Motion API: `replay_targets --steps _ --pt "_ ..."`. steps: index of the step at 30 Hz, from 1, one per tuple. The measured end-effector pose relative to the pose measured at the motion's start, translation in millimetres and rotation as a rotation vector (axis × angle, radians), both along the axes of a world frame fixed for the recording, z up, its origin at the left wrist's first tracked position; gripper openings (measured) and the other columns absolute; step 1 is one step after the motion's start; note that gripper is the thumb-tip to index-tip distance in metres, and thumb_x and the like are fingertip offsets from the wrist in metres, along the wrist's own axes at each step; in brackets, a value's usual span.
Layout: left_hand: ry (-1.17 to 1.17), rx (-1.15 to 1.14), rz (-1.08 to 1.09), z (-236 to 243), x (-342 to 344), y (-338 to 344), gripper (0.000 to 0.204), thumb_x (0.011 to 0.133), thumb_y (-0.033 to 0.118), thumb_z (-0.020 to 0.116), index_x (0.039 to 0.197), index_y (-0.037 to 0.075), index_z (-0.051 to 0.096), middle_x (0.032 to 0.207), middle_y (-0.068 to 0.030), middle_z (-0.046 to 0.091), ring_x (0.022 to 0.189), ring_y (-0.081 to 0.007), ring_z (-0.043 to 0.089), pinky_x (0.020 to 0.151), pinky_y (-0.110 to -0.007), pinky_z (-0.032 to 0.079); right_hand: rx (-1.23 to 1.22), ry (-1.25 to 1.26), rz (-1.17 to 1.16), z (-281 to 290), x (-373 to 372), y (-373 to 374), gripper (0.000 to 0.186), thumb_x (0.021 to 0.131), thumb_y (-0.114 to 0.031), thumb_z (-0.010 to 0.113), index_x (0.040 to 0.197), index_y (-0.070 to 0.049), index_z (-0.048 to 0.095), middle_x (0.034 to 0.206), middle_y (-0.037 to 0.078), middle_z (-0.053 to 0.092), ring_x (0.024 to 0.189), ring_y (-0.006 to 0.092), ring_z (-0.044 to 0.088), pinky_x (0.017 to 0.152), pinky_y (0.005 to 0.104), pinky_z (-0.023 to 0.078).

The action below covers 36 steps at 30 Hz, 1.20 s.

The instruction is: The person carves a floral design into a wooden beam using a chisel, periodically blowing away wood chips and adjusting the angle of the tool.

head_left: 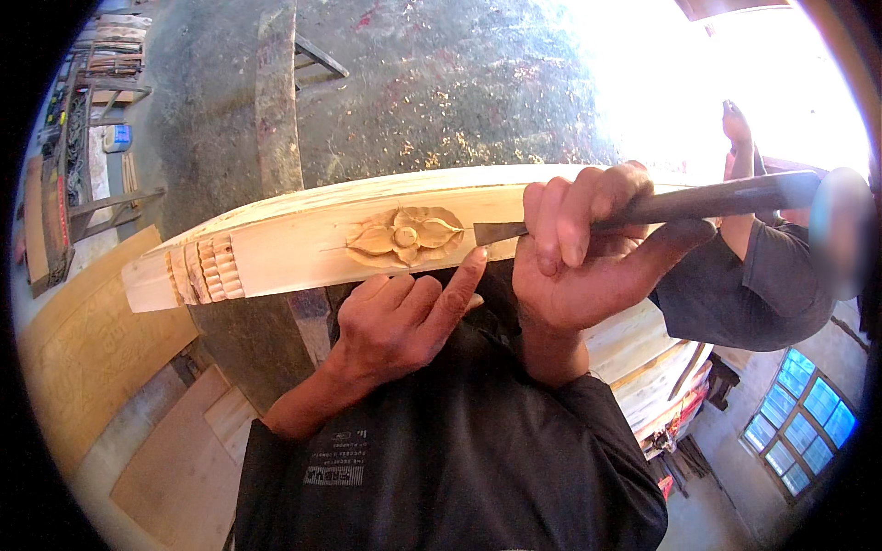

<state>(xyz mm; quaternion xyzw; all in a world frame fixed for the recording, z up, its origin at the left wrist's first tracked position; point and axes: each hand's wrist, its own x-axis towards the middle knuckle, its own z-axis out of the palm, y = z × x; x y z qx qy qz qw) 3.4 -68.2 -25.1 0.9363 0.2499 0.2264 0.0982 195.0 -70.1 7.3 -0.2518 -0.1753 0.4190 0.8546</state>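
Spanning the scene, a pale wooden beam (294, 239) with a dark chisel (707, 200) at its face

A dark, stained surface (441, 92) fills the far side, crossed on the left by a worn timber strip (277, 110). The wearer's black shirt (441, 450) takes up the near middle. Between the two lies the beam, its left end somewhat nearer than its right. Another person in a dark sleeve (753, 289) is at the right, beyond the chisel. A light board (83, 340) shows at the near left, and a blue-paned window (801, 422) at the near right.

The right hand (579, 266) is wrapped around the chisel, fingers curled over it and thumb stretched along the handle. The left hand (390, 321) sits just on the near side of the beam, index finger extended to the blade's near corner; its other fingers are curled, and whether they grip anything cannot be told from this angle.

The chisel runs leftward to a flat blade (498, 233) over the beam's face, its tip just right of a carved flower (404, 237) with a round centre and pointed petals. A ridged band (220, 269) is cut near the beam's left end. Tiny wood chips (457, 140) dot the far surface.
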Motion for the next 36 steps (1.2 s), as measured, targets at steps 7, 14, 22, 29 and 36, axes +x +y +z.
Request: replay_targets --steps 7,14,22,29,36 --pt "0.0 -0.007 -0.032 -1.8 -4.7 3.3 0.055 0.096 0.027 0.078 0.148 0.009 0.071 0.068 0.0038 0.035 0.058 -0.0084 0.042 0.053 -0.028 0.035 0.052 -0.02 0.085 -2.5 -1.5 3.9 0.08 0.103 -0.086 0.032 0.079 -0.01 0.043 0.053 0.004 0.038 0.042 0.0156 0.037 0.04 0.0306 0.032" --pt "-0.031 0.002 -0.031 -6.6 -7.5 4.4 0.053 0.097 0.023 0.077 0.146 0.006 0.072 0.068 0.0046 0.037 0.057 -0.0069 0.044 0.053 -0.027 0.035 0.027 -0.034 0.066 -5.4 -4.3 4.1 0.08 0.104 -0.087 0.029 0.078 -0.012 0.04 0.054 0.005 0.038 0.042 0.0157 0.035 0.038 0.0309 0.027" --pt "0.014 -0.014 -0.03 -1.1 -8.5 6.5 0.056 0.093 0.028 0.085 0.143 0.005 0.074 0.066 0.0052 0.053 0.053 -0.0089 0.047 0.05 -0.03 0.037 -0.003 -0.055 0.059 -6.2 -6.1 3.8 0.08 0.104 -0.087 0.026 0.078 -0.012 0.038 0.055 0.007 0.04 0.042 0.0161 0.035 0.038 0.0309 0.026" --pt "0.013 0.008 -0.035 -3.1 -8.5 6.4 0.055 0.095 0.024 0.079 0.146 0.005 0.071 0.067 0.0053 0.041 0.056 -0.0069 0.044 0.051 -0.028 0.036 0.009 -0.041 0.068 -8.3 -5.8 4.9 0.079 0.104 -0.087 0.026 0.079 -0.013 0.039 0.055 0.006 0.039 0.042 0.0163 0.035 0.038 0.0314 0.025" --pt "-0.005 0.014 -0.023 -5.0 -8.6 6.3 0.054 0.094 0.023 0.077 0.145 0.006 0.072 0.067 0.0055 0.034 0.056 -0.0057 0.042 0.05 -0.027 0.035 -0.049 -0.03 0.046 -7.7 -10.5 4.9 0.08 0.102 -0.089 0.024 0.081 -0.013 0.039 0.055 0.006 0.038 0.043 0.0163 0.035 0.039 0.0315 0.027"
